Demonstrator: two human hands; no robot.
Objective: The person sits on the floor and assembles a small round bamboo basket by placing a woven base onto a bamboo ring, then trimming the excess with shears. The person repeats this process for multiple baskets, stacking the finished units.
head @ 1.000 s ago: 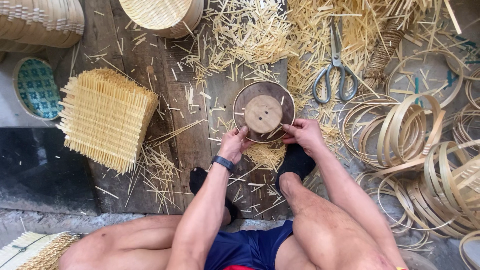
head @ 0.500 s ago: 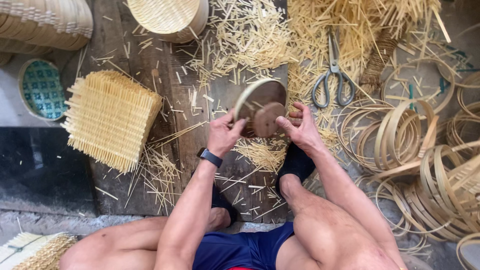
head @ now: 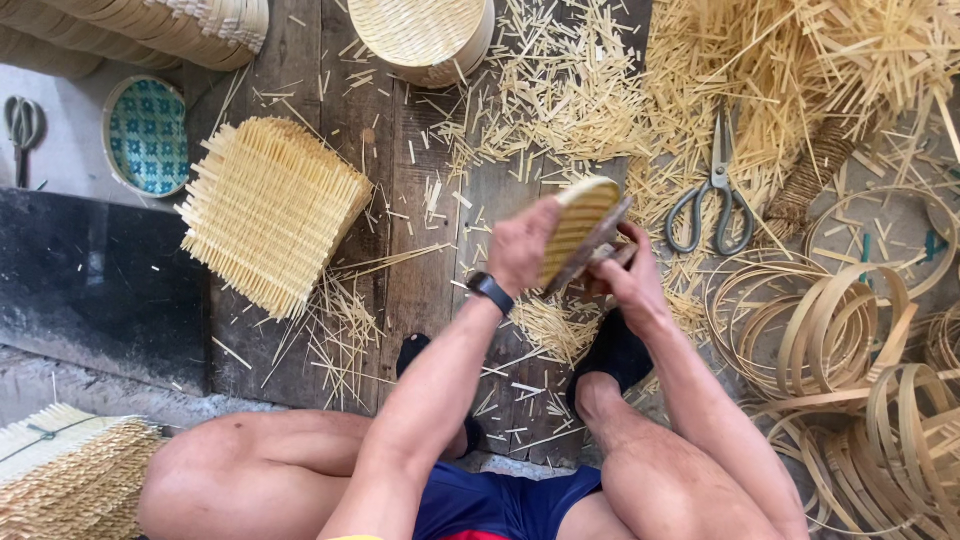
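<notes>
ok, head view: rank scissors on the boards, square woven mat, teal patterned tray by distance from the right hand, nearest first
From the right hand:
1. grey-handled scissors, just to its right on the boards.
2. square woven mat, across to the left, past the left hand.
3. teal patterned tray, farthest, at the far left beyond the mat.

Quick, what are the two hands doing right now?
Left hand: closed, holding the round woven lid by its edge.
Right hand: closed, holding the same lid from below.
</notes>
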